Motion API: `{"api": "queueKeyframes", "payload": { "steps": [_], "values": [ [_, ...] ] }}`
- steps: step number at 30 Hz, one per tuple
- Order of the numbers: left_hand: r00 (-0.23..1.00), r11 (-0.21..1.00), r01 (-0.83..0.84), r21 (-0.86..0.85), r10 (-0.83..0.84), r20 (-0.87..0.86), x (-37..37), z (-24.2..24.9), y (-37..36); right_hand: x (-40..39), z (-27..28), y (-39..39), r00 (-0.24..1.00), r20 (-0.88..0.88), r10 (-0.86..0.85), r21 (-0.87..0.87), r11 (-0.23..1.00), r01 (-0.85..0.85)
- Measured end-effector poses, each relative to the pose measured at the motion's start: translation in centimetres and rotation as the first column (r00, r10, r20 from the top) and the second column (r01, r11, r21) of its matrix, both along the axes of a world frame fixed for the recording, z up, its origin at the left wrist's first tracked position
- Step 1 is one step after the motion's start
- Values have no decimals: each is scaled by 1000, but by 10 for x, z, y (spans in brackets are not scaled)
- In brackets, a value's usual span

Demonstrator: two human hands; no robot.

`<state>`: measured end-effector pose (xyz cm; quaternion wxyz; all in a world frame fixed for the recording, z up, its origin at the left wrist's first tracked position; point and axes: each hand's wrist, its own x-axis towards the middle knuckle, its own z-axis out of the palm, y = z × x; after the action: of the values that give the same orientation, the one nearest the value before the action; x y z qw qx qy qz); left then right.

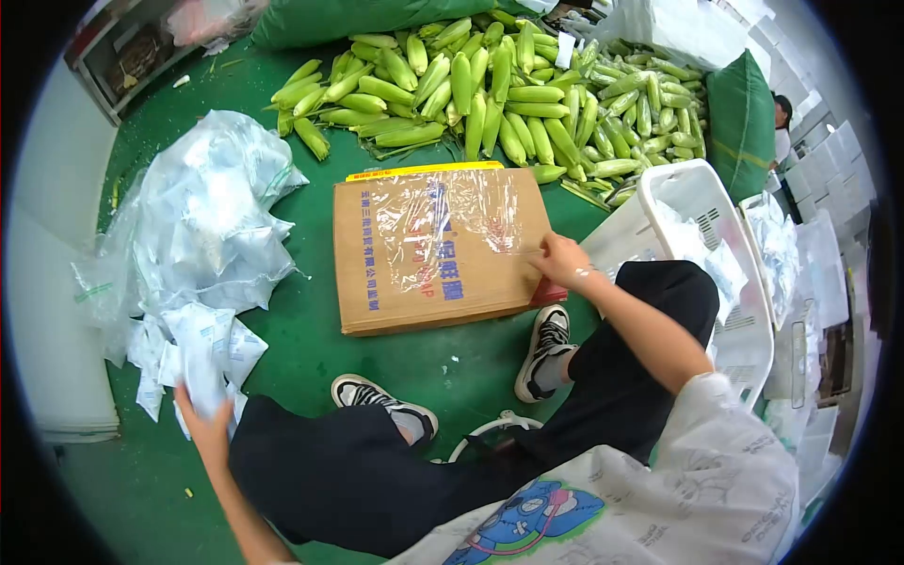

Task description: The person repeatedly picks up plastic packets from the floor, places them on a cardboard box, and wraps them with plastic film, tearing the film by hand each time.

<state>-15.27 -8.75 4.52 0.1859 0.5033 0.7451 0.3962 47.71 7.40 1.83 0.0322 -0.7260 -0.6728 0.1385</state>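
My left hand (205, 428) is low on the left, its thumb and fingers around the lower end of a white ice pack (202, 353) with faint blue print. That end is blurred. More ice packs (247, 350) lie loose beside it on the floor, below a large clear plastic bag (212, 207) filled with such packs. In front of me a brown cardboard box (377, 273) with blue lettering and shiny clear tape lies flat. At its right edge my right hand (565, 264) is closed, fingers curled against the box; the fingertips are partly hidden.
A big heap of green corn ears (490, 89) covers the floor behind the box, the right part wrapped in plastic. White crates (692, 193) holding packs stand at my right. Green sacks (739, 122) border the heap. A person (782, 132) is at the far right.
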Motion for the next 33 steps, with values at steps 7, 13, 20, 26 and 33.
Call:
{"api": "queueKeyframes", "payload": {
  "steps": [7,13,20,26,33],
  "values": [
    [613,649,747,146,-587,-528,269,86,263,-44,-61,23,923,-148,-356,148,915,376],
    [675,650,727,223,-616,-405,397,-37,319,-26,-16,-26,291,-901,-322,-163,872,461],
    [366,450,886,-112,-828,-425,398,-42,263,-65,26,32,260,-963,-70,77,853,516],
    [385,533,839,-109,-723,-573,366,-32,253,-60,-5,86,830,-390,398,289,909,-301],
    [641,805,186,-564,-534,-551,322,-59,180,-46,22,123,576,196,793,-107,602,-792]
  ]
}}
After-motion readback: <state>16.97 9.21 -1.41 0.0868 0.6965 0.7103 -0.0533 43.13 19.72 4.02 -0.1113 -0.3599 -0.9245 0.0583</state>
